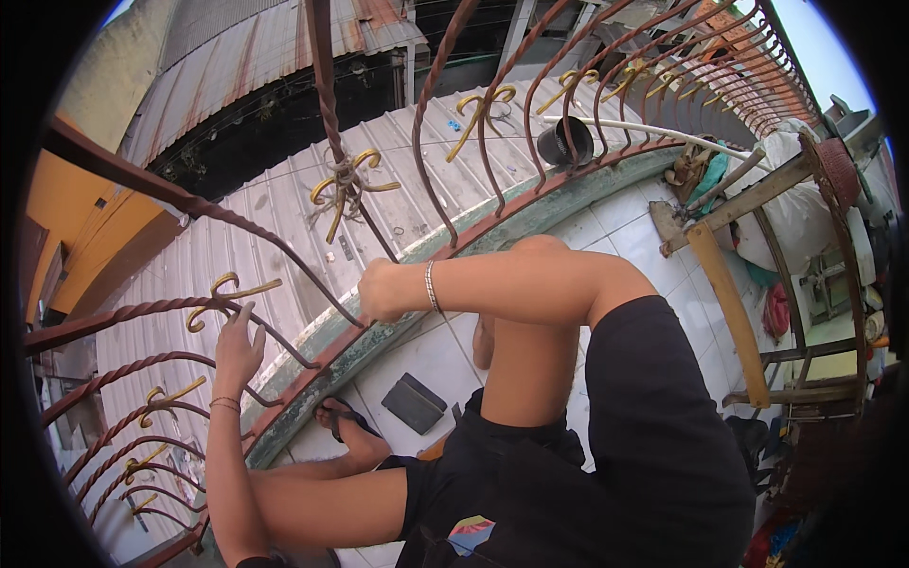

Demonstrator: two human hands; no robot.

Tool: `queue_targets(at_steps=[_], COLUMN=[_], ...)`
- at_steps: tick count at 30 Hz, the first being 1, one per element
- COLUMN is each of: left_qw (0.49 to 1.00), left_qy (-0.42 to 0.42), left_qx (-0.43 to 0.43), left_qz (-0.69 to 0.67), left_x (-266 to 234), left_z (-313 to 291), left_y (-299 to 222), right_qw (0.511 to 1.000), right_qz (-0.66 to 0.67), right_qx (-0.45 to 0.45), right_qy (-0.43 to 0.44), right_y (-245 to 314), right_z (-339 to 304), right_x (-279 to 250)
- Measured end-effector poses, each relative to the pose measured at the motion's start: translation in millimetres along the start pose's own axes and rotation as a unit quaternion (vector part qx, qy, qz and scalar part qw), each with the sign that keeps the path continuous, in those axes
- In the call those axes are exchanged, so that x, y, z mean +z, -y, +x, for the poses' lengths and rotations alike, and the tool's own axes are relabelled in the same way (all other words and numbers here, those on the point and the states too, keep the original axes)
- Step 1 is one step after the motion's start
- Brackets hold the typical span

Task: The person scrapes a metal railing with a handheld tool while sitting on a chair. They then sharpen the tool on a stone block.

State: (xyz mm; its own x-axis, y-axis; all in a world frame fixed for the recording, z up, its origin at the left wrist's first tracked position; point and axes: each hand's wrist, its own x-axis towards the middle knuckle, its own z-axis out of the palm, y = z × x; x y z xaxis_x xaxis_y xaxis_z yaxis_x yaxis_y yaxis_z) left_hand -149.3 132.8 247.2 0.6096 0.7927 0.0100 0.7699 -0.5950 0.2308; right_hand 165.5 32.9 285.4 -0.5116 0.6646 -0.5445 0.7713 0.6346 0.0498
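My left hand (239, 355) reaches up to a twisted brown railing bar (151, 310). Its fingers are stretched out and rest by the bar, just below a gold scroll ornament (227, 301). Farther right, my right hand (382, 291) is closed with its back toward me, close to the lower ends of two bars. What its curled fingers hold, if anything, is hidden. Above that hand, a grey cord (347, 178) is wound in a tangle around another bar (329, 104) and its gold scroll (333, 220).
A green concrete ledge (294, 417) carries the curved railing. On the white tiles (379, 369) lies a dark rectangular block (414, 404) near my sandalled foot (350, 426). Beyond are a ribbed metal roof (275, 218) and a black bucket (565, 142). A wooden frame (729, 312) stands at right.
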Motion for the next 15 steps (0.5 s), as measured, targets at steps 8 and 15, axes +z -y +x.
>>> queue_targets(at_steps=[8,15], left_qw=[0.999,0.999], left_qy=[0.020,-0.006], left_qx=[-0.016,0.012], left_qz=[0.048,0.052], left_x=[-17,-8], left_z=[-11,-13], left_y=[-13,-9], right_qw=[0.998,0.997], right_qz=[0.030,0.035], right_qx=[0.031,0.039], right_qy=[0.038,0.056], right_y=[-3,-15], right_z=[-8,-9], right_x=[-19,-2])
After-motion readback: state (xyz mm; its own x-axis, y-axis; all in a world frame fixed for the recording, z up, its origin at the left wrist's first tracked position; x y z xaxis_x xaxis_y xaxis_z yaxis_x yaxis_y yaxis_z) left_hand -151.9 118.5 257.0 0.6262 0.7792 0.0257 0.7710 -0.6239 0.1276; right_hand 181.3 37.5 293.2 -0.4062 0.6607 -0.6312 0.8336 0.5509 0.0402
